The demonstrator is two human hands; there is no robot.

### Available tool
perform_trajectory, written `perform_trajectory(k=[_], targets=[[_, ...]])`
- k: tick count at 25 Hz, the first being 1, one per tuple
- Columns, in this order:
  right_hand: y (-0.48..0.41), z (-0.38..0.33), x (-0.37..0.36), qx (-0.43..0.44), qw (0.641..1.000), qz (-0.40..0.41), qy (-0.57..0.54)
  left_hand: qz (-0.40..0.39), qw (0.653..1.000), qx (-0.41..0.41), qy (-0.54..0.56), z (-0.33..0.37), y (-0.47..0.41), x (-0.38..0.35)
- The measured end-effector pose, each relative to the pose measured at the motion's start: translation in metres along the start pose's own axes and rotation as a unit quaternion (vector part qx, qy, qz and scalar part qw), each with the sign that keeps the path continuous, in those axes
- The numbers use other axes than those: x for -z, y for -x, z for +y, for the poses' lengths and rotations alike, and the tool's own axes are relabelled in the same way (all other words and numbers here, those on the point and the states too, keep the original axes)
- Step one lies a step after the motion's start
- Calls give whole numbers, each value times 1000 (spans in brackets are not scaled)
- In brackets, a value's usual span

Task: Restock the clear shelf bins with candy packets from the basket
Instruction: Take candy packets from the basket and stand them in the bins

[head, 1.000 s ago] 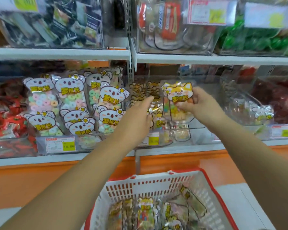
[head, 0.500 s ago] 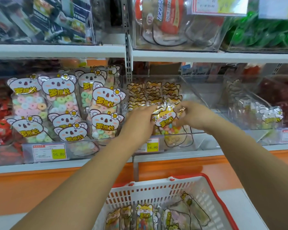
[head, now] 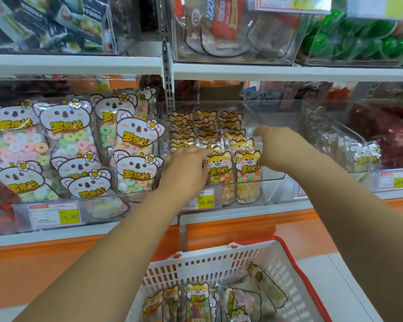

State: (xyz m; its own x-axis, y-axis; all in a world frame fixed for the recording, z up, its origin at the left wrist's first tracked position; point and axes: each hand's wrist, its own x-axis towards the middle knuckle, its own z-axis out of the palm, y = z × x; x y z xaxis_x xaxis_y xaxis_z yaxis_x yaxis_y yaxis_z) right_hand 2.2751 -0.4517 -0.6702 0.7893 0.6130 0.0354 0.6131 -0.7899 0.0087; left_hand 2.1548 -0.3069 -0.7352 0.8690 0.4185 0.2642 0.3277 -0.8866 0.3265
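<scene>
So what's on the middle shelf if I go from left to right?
Koala packets → orange animal packets in the clear bin → pale animal packets → dark red sweets.

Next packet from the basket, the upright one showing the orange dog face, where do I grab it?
Pinch the dog-face packet by its flat printed top, coming straight down from above. It stands upright in the white basket with other packets pressed against both sides, so likely only that top is free.
</scene>
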Motion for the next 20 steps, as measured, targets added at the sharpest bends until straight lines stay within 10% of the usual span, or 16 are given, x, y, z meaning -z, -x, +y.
perform_trajectory(k=[15, 20], targets=[[-10, -1, -42, 30, 999, -25, -20, 24, 997, 11, 73, -3, -1, -6], [38, 3, -27, 89, 958, 191, -193, 89, 985, -93, 111, -4, 45, 12]])
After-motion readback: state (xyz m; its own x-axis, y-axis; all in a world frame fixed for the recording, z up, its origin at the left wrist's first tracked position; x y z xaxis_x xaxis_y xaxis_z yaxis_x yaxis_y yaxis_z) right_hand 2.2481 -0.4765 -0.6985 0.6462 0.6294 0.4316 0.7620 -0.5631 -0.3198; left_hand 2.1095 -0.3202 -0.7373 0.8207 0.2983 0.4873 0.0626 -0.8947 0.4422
